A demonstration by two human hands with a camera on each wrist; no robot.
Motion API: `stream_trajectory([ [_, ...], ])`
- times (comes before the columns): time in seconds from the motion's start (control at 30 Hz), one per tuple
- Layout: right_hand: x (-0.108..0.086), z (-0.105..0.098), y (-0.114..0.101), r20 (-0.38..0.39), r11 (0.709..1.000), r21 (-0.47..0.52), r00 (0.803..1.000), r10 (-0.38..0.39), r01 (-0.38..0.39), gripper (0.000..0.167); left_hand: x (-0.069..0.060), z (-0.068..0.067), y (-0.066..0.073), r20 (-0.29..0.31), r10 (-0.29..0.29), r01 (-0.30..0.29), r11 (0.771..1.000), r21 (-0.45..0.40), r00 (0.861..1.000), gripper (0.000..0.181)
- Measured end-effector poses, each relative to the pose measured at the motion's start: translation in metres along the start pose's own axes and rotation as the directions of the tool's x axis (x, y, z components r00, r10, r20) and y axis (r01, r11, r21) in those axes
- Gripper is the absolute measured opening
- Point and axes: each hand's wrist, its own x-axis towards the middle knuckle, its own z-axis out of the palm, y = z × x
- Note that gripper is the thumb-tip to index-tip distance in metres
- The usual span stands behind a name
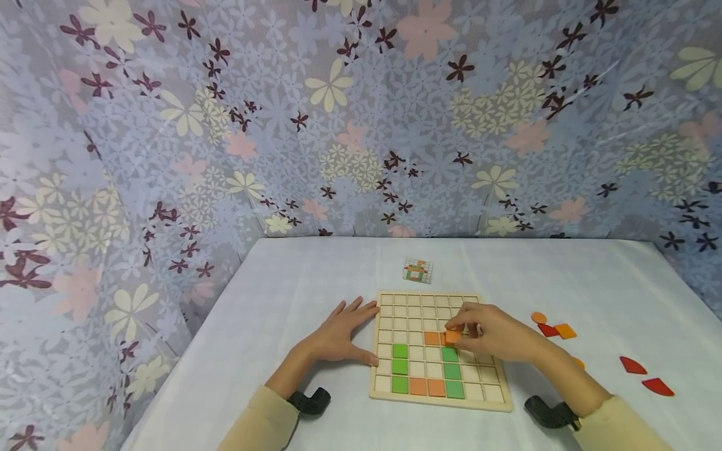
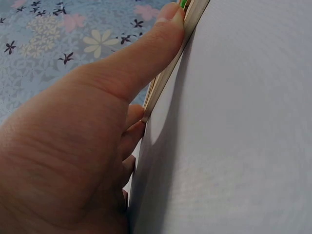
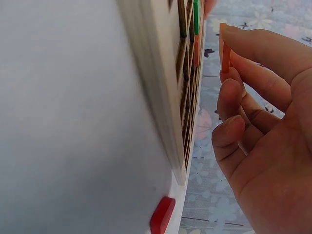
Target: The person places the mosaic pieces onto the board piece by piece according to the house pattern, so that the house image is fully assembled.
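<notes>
A wooden grid board (image 1: 440, 403) lies on the table, partly filled with square tiles. My right hand (image 1: 496, 332) pinches an orange square tile (image 1: 453, 338) between thumb and fingers; in the right wrist view this tile (image 3: 225, 48) appears edge-on, apart from the board. Left of it, another orange tile (image 1: 432, 339) sits in a cell. Light green tiles (image 1: 400, 367) form a left column, darker green tiles (image 1: 452, 371) a right one, with two orange tiles (image 1: 427, 387) between them at the bottom. With fingers extended, my left hand (image 1: 341, 335) rests against the board's left edge, its thumb (image 2: 156, 48) touching the rim.
Behind the board lies a small pattern card (image 1: 417, 270). To the right are an orange disc (image 1: 538, 318), a red piece (image 1: 547, 330), an orange square (image 1: 566, 331) and red wedges (image 1: 633, 365). Another orange piece (image 1: 578, 362) is partly hidden by the right forearm.
</notes>
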Motion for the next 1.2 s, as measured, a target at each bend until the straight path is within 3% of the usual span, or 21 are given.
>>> stream_trajectory([
  [1.2,0.051,0.021,-0.013,0.062,0.997,-0.037,0.995,-0.073,0.075,0.027,0.001,-0.001,0.001,0.008,0.008,-0.008,1.000,0.001,1.000,0.108],
])
